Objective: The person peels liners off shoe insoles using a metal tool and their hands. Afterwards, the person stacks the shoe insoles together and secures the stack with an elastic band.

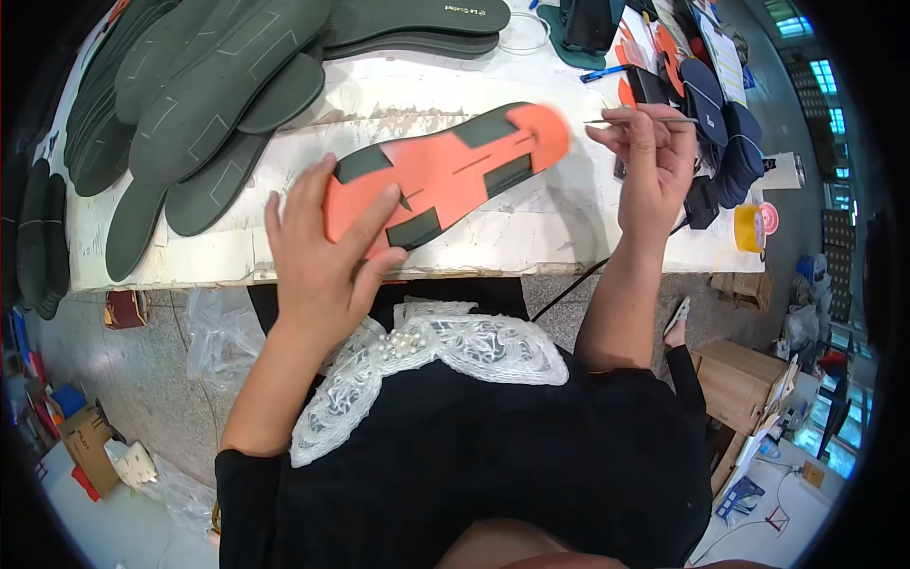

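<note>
An orange template [427,161] with cut-out openings lies over a dark green insole [414,229] near the table's front edge. My left hand [327,242] rests on the left end of both, fingers spread and pressing on the template. The toe of the template at the right shows slight blur. Just right of it, my right hand [649,166] is raised, palm turned up, with a thin pen-like tool [664,119] pinched between thumb and fingers. The tool lies roughly level and touches neither template nor insole.
Dark green insoles [218,85] are piled at the back left, some with drawn outlines. A blue pen [604,73] lies at the back right, near banded dark insoles [739,152] and a yellow tape roll [749,228]. A black cable crosses the front edge.
</note>
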Demonstrator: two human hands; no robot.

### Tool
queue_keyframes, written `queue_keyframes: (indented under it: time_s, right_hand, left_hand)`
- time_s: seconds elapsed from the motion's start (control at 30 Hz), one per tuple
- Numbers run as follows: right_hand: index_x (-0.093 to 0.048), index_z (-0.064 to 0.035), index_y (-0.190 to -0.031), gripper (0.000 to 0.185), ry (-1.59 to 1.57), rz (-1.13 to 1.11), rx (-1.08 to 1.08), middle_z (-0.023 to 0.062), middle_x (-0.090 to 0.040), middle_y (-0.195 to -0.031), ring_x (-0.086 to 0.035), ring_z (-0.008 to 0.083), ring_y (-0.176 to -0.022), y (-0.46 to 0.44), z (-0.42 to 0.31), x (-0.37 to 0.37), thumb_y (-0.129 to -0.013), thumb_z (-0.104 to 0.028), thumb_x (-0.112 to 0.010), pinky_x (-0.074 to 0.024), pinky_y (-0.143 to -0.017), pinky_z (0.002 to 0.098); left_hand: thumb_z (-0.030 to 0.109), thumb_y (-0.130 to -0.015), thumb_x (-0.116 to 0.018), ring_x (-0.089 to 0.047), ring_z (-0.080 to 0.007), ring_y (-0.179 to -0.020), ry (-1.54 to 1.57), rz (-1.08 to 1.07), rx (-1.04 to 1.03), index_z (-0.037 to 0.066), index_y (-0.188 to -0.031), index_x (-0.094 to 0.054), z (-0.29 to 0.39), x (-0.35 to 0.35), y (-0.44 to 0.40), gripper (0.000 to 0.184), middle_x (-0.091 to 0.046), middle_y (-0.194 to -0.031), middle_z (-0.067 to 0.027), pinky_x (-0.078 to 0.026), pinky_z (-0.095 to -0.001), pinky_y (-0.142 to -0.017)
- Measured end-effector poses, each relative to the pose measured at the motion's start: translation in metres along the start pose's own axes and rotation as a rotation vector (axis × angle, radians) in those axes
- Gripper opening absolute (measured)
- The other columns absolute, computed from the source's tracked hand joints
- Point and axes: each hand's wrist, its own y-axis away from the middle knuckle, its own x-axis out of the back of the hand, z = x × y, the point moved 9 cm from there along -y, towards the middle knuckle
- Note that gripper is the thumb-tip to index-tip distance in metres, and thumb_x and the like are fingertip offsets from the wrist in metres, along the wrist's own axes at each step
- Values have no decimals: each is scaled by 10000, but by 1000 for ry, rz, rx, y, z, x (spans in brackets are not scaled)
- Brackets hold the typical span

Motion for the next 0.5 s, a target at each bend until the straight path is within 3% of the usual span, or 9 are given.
queue_keyframes:
  time_s: [0.2, 0.5]
  right_hand:
    - [-518, 23, -1132, 115, 47, -148, -28, 180, -706, -979, -721, 215, -800, 2, 6, -32, -1038, -42, -528, -605, -782, 295]
    - [-517, 25, -1137, 117, 62, -294, 2, 165, -710, -994, -686, 170, -761, 2, 14, -54, -1034, -29, -530, -566, -716, 239]
  left_hand:
    - [392, -889, -677, -455, -411, -1297, 108, 45, 12, 194, -1334, -670, -9, -1, 2, 487, -428, -1468, -258, -310, -558, -1050]
    - [366, -896, -677, -455, -413, -1299, 165, 34, 51, 192, -1335, -672, -12, 0, 4, 472, -435, -1458, -259, -298, -571, -1053]
